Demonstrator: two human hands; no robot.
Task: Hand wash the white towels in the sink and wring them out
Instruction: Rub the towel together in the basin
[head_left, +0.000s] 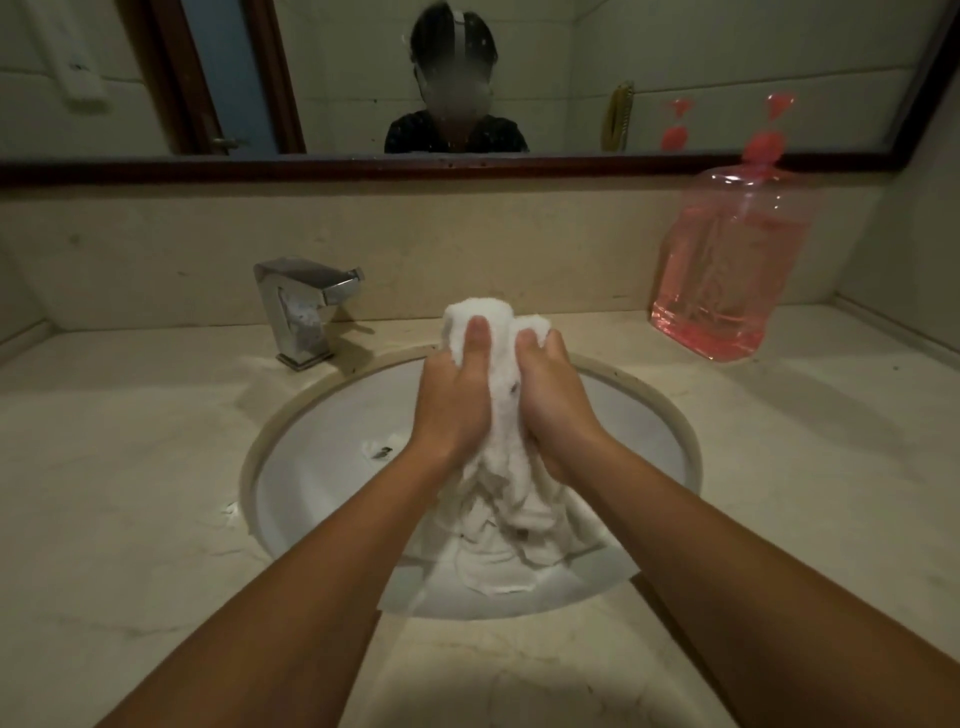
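White towel (498, 525) heaped at near side of round white sink (332, 467), lower folds spread on basin floor, upper part pulled up in a bunched rope above the bowl. Both bare forearms reaching in from bottom edge over beige stone countertop (130, 493). Left hand (457, 400) wrapped round towel's left side, fingers curled tight, thumb pressed flat on cloth near the top. Right hand (550, 400) clamped on right side of same bunch, fingers curled in, just beside the left with cloth between. Rounded knob of towel sticking out above both hands. Small white scrap with dark mark (382, 449) on basin floor left of the hands; cannot tell what it is. Square chrome faucet (301, 312) on counter behind sink rim, left of the hands, spout pointing right. Clear bottle of pink liquid (727, 270) upright at back right of counter, against backsplash (467, 244). Wood-framed mirror (571, 67) above, reflecting person in dark top, a door, bottle's pink top.
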